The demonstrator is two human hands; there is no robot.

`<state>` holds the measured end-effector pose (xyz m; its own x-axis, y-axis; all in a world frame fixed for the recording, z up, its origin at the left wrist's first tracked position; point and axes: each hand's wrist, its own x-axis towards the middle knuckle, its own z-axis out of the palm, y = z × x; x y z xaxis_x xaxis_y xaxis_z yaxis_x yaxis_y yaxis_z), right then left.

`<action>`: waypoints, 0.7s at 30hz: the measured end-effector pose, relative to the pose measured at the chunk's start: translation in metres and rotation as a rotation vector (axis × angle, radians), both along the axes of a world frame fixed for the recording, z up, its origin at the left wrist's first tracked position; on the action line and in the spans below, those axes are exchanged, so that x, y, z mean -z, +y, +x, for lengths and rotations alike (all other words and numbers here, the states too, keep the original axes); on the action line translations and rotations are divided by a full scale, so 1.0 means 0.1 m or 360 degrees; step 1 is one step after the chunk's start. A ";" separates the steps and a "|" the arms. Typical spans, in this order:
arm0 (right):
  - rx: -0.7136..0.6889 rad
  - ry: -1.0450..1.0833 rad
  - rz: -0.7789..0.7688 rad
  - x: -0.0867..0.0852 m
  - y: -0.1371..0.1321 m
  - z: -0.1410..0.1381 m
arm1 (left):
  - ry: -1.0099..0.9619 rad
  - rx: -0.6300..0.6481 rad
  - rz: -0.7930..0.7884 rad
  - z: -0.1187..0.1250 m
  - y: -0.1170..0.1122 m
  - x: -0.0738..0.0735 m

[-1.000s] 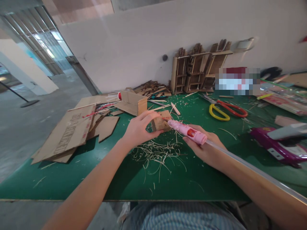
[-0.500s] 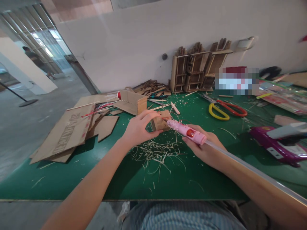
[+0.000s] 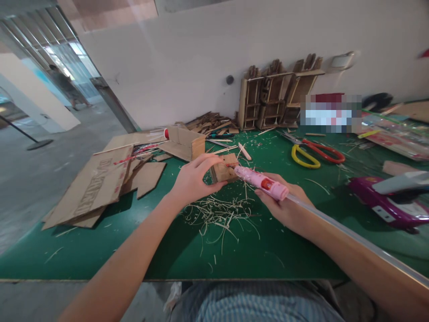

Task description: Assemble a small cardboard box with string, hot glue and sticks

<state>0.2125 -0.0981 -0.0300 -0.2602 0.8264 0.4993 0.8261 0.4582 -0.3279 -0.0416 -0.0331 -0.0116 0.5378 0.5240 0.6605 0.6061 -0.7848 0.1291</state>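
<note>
My left hand (image 3: 192, 179) is closed round a small cardboard block (image 3: 225, 169) and holds it just above the green table (image 3: 134, 250). A pink glue gun (image 3: 261, 182) lies in my right hand (image 3: 284, 201), fingers wrapped round its body. Its tip touches the block's top right edge. A long clear glue stick (image 3: 351, 235) runs back from the gun along my right forearm. Pale wood shavings (image 3: 217, 214) are scattered below both hands.
Flattened cardboard sheets (image 3: 97, 183) and an open box (image 3: 184, 142) lie at the left. Red and yellow scissors (image 3: 315, 154) rest behind my right hand. Cardboard models (image 3: 275, 96) lean on the wall. A purple tool (image 3: 385, 201) sits at the right. A person walks far off at the left.
The hands, block and glue gun have hardly moved. The distant person at the far left has walked to the right.
</note>
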 end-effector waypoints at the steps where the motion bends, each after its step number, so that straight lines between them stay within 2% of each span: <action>1: 0.0009 0.0001 0.0005 0.00 0.00 0.00 | 0.0004 0.0001 0.0001 0.00 0.00 0.00; 21: 0.0056 0.0082 0.0039 -0.05 -0.01 -0.01 | -0.0028 -0.0010 0.0002 -0.04 -0.01 -0.02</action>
